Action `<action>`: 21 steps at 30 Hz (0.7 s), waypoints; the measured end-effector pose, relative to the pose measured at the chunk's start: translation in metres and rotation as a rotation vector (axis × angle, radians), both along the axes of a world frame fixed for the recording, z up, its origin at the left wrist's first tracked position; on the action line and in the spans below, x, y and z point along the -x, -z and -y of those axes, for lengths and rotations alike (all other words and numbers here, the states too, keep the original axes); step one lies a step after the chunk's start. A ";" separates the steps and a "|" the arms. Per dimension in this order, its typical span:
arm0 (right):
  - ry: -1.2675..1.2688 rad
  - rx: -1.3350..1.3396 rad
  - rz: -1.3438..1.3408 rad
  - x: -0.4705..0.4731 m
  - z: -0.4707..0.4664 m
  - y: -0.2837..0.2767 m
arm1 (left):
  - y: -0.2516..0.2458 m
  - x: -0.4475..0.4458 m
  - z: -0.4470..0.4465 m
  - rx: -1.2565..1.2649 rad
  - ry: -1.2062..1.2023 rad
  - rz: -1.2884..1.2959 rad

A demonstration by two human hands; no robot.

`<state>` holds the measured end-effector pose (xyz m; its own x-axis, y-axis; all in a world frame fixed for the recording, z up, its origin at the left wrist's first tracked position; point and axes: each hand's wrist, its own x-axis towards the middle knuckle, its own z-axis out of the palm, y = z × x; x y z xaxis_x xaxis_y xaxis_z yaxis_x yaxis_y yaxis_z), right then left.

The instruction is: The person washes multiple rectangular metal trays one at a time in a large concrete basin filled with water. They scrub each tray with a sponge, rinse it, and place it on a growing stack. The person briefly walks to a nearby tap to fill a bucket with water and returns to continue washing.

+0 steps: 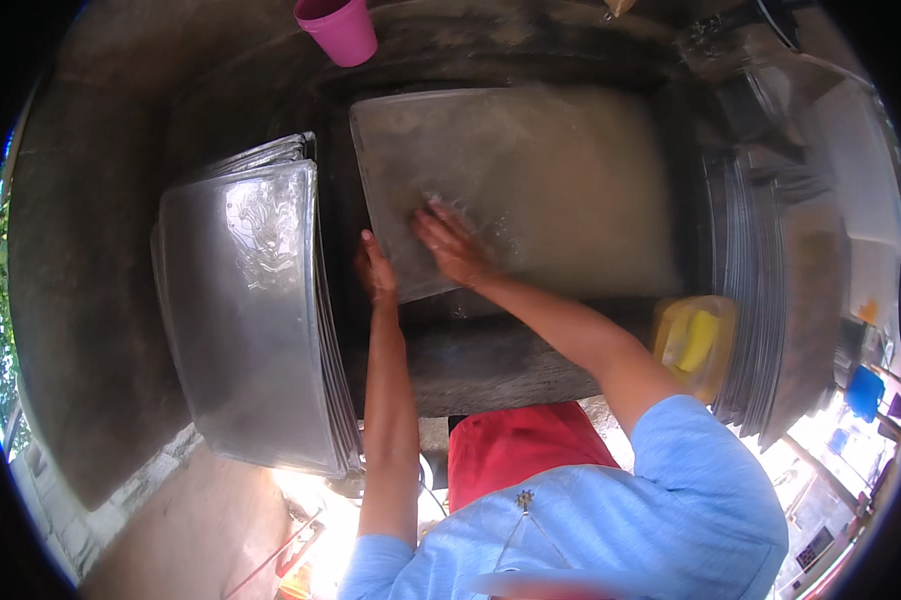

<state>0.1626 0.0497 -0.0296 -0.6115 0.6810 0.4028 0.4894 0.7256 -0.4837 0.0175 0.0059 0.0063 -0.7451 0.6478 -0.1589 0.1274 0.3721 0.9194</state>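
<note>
A large, flat metal sheet (578,172) with a thin raised rim lies before me, wet on its surface. My left hand (377,270) is at its near left edge, thumb pointing up along the rim, with the other fingers partly hidden. Flat against the sheet's left part is my right hand (454,244), blurred by motion, fingers stretched out and nothing visibly held. Small splashes and droplets show around those fingers. To the left of my left hand leans a stack of similar metal sheets (248,322), the front one wet and shiny.
Another stack of metal sheets (750,300) stands on the right. Beside it, near my right elbow, a yellowish plastic container (724,319) holds a yellow item (696,341). A pink bucket (341,34) sits at the far side. A dark, rough ledge (495,382) runs in front of me.
</note>
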 end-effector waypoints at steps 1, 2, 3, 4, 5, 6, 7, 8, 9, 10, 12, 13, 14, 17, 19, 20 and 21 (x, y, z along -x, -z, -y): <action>0.028 0.074 0.047 -0.027 -0.007 0.018 | -0.002 -0.001 0.000 0.008 0.007 -0.017; 0.080 0.173 -0.054 -0.053 -0.012 0.035 | -0.004 -0.001 0.000 0.008 0.013 -0.046; 0.144 0.290 -0.113 -0.081 -0.023 0.050 | -0.006 -0.002 0.001 0.006 0.011 -0.040; 0.275 0.350 0.183 -0.106 -0.032 0.064 | -0.008 -0.002 0.001 -0.009 0.008 -0.046; 0.412 0.446 0.276 -0.136 -0.048 0.072 | -0.010 -0.002 0.001 -0.023 0.006 -0.053; 0.507 0.433 0.413 -0.160 -0.065 0.078 | -0.011 -0.003 0.001 -0.005 -0.010 -0.062; 0.602 0.445 0.392 -0.180 -0.082 0.081 | -0.011 -0.003 0.001 0.009 -0.026 -0.071; 0.681 0.457 0.412 -0.194 -0.102 0.082 | -0.011 -0.004 0.001 0.035 -0.052 -0.076; 0.755 0.469 0.404 -0.201 -0.123 0.081 | -0.011 -0.004 0.001 0.004 -0.033 -0.077; 0.824 0.488 0.432 -0.201 -0.144 0.079 | -0.011 -0.005 0.001 -0.014 -0.021 -0.075; 0.905 0.484 0.431 -0.181 -0.180 0.069 | -0.012 -0.005 0.002 -0.020 0.006 -0.120; 0.922 0.469 0.420 -0.160 -0.189 0.064 | -0.012 -0.005 0.002 -0.005 0.022 -0.168; 0.935 0.451 0.418 -0.136 -0.196 0.056 | -0.012 -0.005 0.003 0.016 0.029 -0.232; 0.807 0.288 0.403 -0.039 -0.185 0.030 | -0.012 -0.004 0.004 -0.010 0.044 -0.249; 0.614 -0.127 0.308 0.024 -0.163 0.009 | -0.011 -0.003 0.003 0.030 0.038 -0.237; 0.521 -0.061 0.252 0.056 -0.157 -0.003 | -0.010 -0.003 0.003 0.058 0.019 -0.240; 0.425 -0.110 0.111 0.082 -0.149 -0.014 | -0.009 -0.003 0.002 0.022 0.012 -0.246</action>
